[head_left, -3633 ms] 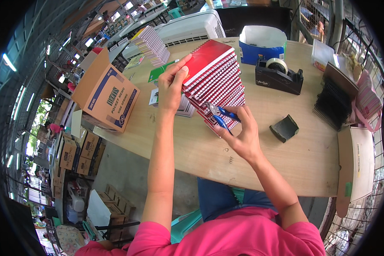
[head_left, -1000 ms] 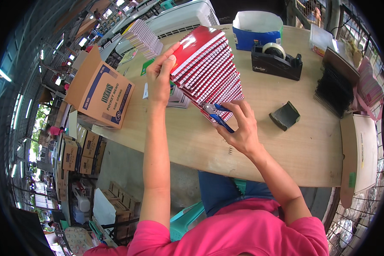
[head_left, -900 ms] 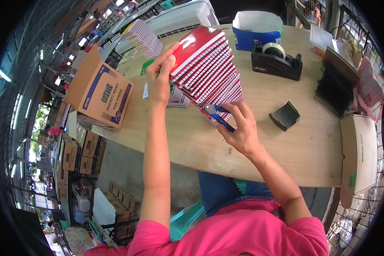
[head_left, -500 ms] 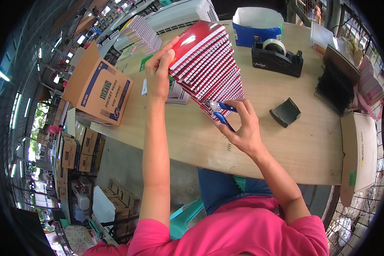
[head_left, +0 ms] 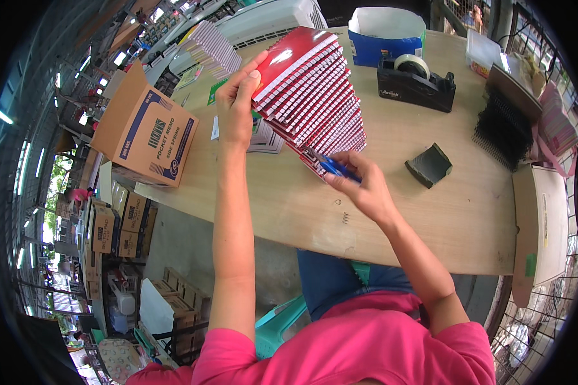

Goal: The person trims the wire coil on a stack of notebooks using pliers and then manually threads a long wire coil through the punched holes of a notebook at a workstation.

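A thick, fanned stack of red-covered spiral notebooks (head_left: 321, 90) is tilted above the table. My left hand (head_left: 239, 109) grips its upper left corner, thumb on the glossy top cover. My right hand (head_left: 366, 186) is closed around the blue handles of a pair of cutting pliers (head_left: 337, 168). The pliers' jaws touch the lower left end of the stack, at the bound edges; exactly what lies between them is too small to tell. A small loose piece of coiled wire (head_left: 345, 218) lies on the table below my right hand.
An open cardboard box (head_left: 148, 141) stands at the left. Behind are a blue-and-white container (head_left: 386, 38) and a black tape dispenser (head_left: 416, 86). A dark curved block (head_left: 429, 165) lies on the right of the wooden table (head_left: 289, 218), with black spiral coils (head_left: 504, 131) beyond.
My right hand has squeezed the plier handles together; they were spread apart before. The stack and my left hand stay in nearly the same place.
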Demonstrator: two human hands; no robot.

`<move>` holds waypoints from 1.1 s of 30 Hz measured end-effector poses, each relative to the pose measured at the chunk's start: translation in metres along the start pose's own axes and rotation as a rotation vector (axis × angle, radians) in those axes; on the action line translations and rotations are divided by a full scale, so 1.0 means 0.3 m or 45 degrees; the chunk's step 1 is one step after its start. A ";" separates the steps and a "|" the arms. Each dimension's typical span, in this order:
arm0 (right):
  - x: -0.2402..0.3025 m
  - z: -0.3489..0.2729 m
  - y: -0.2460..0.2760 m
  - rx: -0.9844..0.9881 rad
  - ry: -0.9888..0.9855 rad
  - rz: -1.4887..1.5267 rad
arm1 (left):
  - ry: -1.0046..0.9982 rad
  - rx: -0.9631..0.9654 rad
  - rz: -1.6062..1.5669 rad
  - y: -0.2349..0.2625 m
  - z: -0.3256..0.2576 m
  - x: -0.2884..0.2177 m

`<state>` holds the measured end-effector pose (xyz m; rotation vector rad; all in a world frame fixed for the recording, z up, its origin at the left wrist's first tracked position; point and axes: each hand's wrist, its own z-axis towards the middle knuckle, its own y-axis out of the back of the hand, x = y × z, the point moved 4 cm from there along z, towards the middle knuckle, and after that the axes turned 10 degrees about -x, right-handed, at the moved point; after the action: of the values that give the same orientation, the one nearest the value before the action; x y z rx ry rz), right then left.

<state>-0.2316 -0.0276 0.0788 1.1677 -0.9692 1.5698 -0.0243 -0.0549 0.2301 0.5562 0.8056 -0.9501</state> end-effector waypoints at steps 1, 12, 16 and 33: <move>0.043 -0.025 0.004 -0.150 0.387 -0.278 | -0.006 -0.003 0.005 -0.001 0.001 -0.001; 0.009 -0.039 -0.010 -0.193 0.460 -0.497 | 0.015 -0.001 0.008 0.005 0.008 0.011; -0.052 -0.028 -0.018 0.095 -0.298 -0.024 | 0.011 0.001 0.014 0.013 0.012 0.030; -0.080 -0.026 -0.016 0.062 -0.425 0.189 | 0.019 0.019 0.033 0.003 0.012 0.024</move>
<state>-0.2258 -0.0240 0.0539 1.4510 -1.2648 1.5492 -0.0200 -0.0606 0.2266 0.5862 0.8031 -0.9297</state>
